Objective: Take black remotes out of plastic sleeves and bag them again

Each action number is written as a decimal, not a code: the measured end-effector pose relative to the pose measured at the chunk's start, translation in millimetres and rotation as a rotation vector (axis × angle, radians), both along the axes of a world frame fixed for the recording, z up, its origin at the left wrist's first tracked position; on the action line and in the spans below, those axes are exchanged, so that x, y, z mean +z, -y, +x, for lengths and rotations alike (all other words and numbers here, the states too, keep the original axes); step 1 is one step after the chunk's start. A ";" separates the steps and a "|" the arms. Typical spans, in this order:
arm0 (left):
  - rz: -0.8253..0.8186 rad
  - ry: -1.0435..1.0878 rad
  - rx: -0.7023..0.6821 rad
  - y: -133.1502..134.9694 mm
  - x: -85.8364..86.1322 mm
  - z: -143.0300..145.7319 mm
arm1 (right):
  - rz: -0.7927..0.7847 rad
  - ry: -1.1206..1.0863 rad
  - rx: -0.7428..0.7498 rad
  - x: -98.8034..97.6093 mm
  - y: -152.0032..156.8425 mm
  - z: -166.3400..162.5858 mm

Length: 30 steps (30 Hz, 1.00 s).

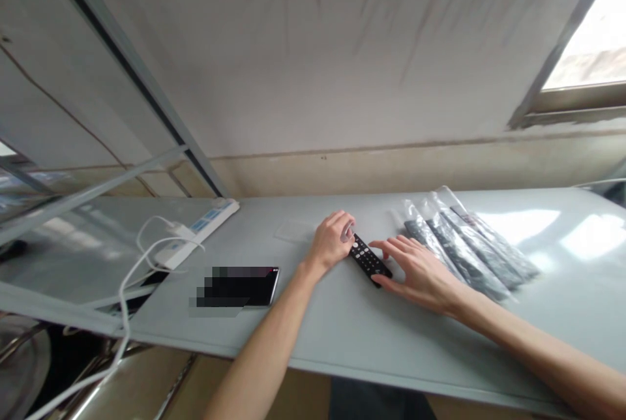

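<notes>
A black remote control (370, 259) with white and dark buttons lies slantwise on the grey table. At its upper end is my left hand (333, 240), its fingers curled and closed there; a small pale, shiny patch shows between them, too small to name. My right hand (418, 273) lies on the other side, fingers stretched out and apart. Its thumb touches the remote's lower end, and the index fingertip is close to the right edge. Just beyond the right hand, several dark remotes in clear plastic bags (462, 244) lie side by side.
A phone (242, 286), partly blurred out, lies left of my left forearm. Behind the left hand is a flat, clear plastic piece (295, 231). A white power strip (200, 231) with white cables (124, 302) stands at the left. A wall (342, 100) rises behind the table (391, 342).
</notes>
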<state>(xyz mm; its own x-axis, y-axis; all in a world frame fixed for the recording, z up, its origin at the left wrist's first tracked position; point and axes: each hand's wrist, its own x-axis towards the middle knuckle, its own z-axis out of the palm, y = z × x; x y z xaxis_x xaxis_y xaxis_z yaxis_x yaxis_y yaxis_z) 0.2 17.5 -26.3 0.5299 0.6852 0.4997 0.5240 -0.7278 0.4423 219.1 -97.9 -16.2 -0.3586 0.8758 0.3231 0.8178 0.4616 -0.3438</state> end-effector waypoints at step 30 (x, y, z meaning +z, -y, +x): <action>-0.048 -0.119 0.075 -1.8 2.5 10.1 | 0.031 -0.781 -0.527 21.5 -30.6 58.0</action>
